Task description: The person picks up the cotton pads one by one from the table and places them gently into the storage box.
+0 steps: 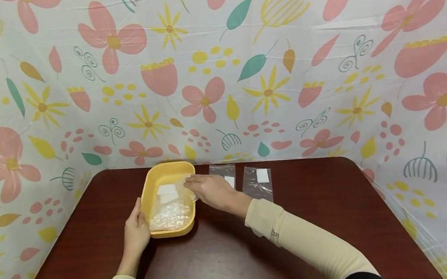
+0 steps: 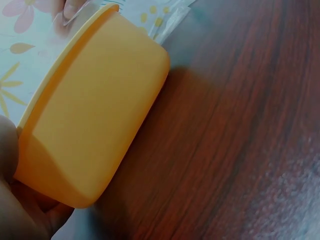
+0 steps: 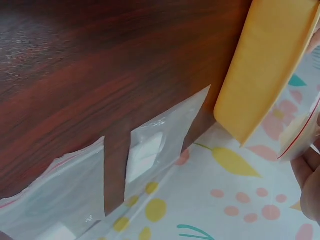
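My left hand [image 1: 136,232] grips the left side of a yellow plastic tray [image 1: 171,233], thumb near the rim and fingers beneath. Over the tray's right rim, my right hand [image 1: 213,192] pinches a clear zip bag [image 3: 300,135], whose red seal line shows in the right wrist view. Inside the tray lie clear plastic bags [image 1: 170,216] with white pieces [image 1: 167,189] toward the far half. Seen from the left wrist, the tray's smooth outer wall [image 2: 100,105] fills much of the view, with part of the left hand at its lower corner.
Two more clear zip bags, one nearer the tray [image 1: 219,171] and one farther right [image 1: 257,192], lie at the table's back edge, each with a white piece. A flower-print cloth [image 1: 203,71] hangs behind the dark wooden table [image 1: 310,211].
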Tool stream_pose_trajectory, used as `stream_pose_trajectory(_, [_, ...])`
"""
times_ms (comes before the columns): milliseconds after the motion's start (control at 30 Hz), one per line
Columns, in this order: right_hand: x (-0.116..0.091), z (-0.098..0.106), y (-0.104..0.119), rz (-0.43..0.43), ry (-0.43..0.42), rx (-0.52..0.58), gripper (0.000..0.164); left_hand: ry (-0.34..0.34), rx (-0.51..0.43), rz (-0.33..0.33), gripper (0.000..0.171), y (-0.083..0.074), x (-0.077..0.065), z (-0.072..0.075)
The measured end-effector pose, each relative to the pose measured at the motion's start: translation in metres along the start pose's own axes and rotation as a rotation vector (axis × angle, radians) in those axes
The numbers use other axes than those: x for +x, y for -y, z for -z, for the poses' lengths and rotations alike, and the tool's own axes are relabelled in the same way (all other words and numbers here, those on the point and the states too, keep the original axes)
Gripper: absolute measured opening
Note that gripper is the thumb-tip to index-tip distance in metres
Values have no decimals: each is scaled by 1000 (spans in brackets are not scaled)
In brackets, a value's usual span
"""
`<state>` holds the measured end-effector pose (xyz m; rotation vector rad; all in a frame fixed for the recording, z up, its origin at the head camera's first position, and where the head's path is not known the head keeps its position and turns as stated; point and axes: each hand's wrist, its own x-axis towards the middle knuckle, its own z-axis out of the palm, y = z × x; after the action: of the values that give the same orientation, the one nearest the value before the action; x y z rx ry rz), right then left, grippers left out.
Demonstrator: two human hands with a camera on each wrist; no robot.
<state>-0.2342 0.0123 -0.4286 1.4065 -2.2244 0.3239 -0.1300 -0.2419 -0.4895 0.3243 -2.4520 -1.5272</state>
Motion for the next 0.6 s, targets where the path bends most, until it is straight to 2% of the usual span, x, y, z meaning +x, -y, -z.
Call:
stream_pose_trajectory(300, [22,-13,1,-87,114,34,28,-10,9,-2,51,2,0,1])
stream_pose_trajectory(600, [37,-35,8,-167,212,32,30,4,16,12,51,2,1,0])
